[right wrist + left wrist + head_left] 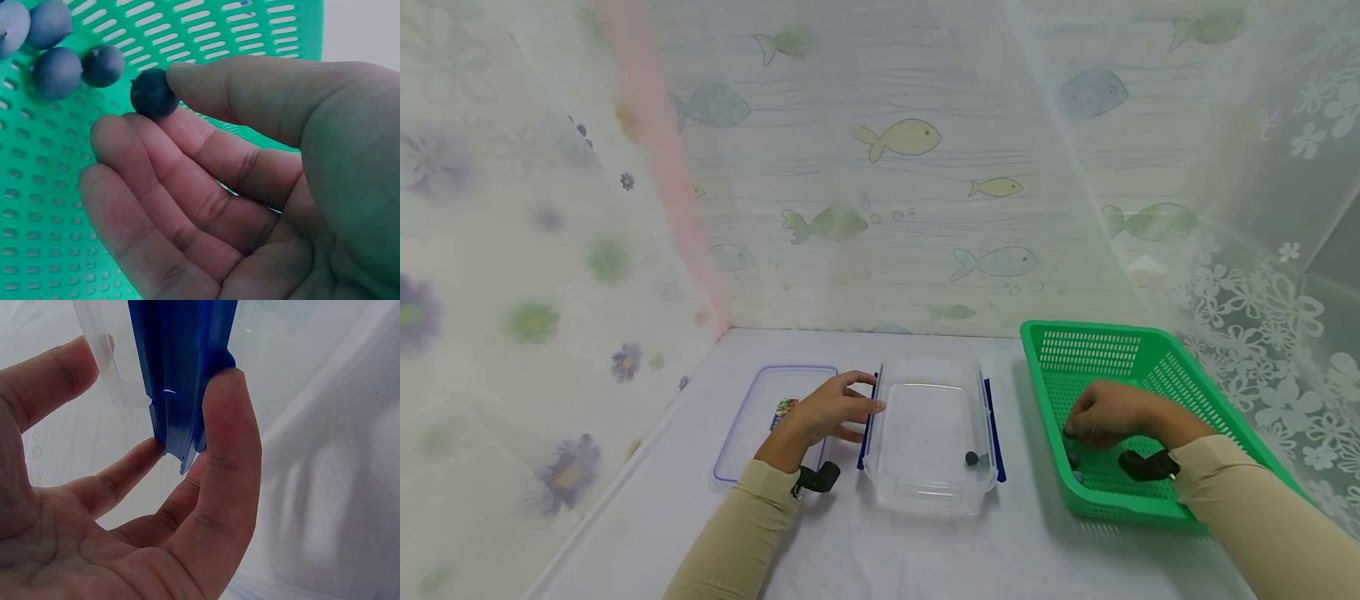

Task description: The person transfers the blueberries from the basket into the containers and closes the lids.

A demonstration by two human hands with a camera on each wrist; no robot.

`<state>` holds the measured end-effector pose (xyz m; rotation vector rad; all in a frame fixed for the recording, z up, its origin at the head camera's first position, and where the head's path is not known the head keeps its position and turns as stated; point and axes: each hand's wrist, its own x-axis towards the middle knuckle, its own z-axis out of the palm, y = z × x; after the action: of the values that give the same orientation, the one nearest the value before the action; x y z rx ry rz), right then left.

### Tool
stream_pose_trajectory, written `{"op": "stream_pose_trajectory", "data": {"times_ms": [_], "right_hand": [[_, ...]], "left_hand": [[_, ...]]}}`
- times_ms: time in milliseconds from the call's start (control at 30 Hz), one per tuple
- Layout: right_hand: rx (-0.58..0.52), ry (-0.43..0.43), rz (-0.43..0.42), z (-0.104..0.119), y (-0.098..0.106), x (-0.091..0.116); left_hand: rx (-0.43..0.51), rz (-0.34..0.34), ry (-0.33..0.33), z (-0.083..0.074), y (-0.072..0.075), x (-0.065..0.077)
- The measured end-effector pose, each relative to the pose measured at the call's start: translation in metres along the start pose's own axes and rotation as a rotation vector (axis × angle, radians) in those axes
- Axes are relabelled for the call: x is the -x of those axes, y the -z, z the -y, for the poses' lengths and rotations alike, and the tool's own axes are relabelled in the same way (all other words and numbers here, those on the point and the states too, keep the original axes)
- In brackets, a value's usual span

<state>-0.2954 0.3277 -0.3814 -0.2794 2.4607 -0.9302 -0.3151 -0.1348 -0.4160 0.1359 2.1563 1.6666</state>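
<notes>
Partly hidden by the left hand (826, 410), which grips the clear container's (925, 433) blue clip (178, 369), the lid's (748, 450) label (782, 410) is unreadable, while the right hand (1108, 414) pinches a dark berry (153, 95).

a white cloth surface (902, 554) bears, left to right, a clear blue-edged plastic lid (762, 433), a clear rectangular plastic box (925, 429) with blue flaps, and a green perforated plastic basket (1138, 506).

Long beige sleeves (737, 529), matching cuffs (777, 485), two rounded black wrist-worn cameras (824, 477)
</notes>
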Motion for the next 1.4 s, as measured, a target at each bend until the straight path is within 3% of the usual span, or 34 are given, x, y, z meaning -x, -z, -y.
{"op": "stream_pose_trajectory", "data": {"times_ms": [833,1400], "right_hand": [[-0.073,0.038,-0.015,0.027,0.024,0.014],[-0.068,0.1,-0.004,0.067,0.014,0.011]], "left_hand": [[0.0,0.01,0.013,0.002,0.001,-0.003],[-0.001,0.004,0.012,0.002,0.002,-0.002]]}}
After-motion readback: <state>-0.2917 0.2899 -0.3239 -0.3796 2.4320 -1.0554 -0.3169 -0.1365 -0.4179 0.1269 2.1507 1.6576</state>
